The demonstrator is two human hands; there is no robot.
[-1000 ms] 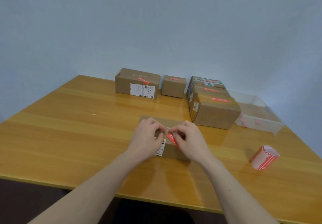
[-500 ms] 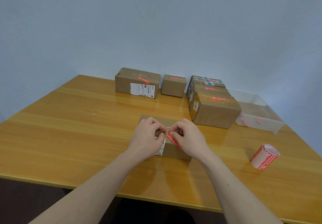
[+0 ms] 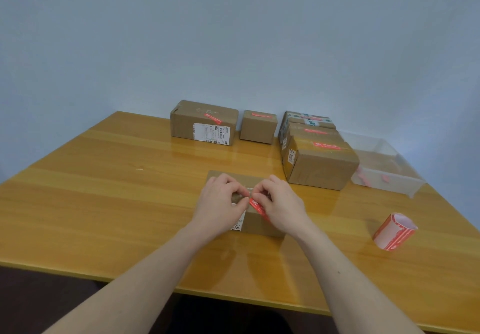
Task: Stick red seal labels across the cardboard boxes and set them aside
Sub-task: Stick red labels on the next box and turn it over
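Observation:
A small cardboard box (image 3: 259, 226) lies on the wooden table (image 3: 104, 204) in front of me, mostly covered by both hands. A red seal label (image 3: 255, 206) slants across its top and front edge. My right hand (image 3: 281, 204) has curled fingers on the label's upper end, with its thumb along the label. My left hand (image 3: 220, 202) rests on the box's left half, fingers curled, its fingertips and thumb meeting the right hand's at the label's upper end.
Several sealed boxes stand at the back: a long one (image 3: 204, 123), a small one (image 3: 258, 126) and a stack (image 3: 319, 162) at the right. A clear plastic bin (image 3: 384, 167) sits far right. A roll of red labels (image 3: 394, 231) lies near the right edge.
Both hands stay on the box; the fingers have shifted only slightly around the label. The box has not moved.

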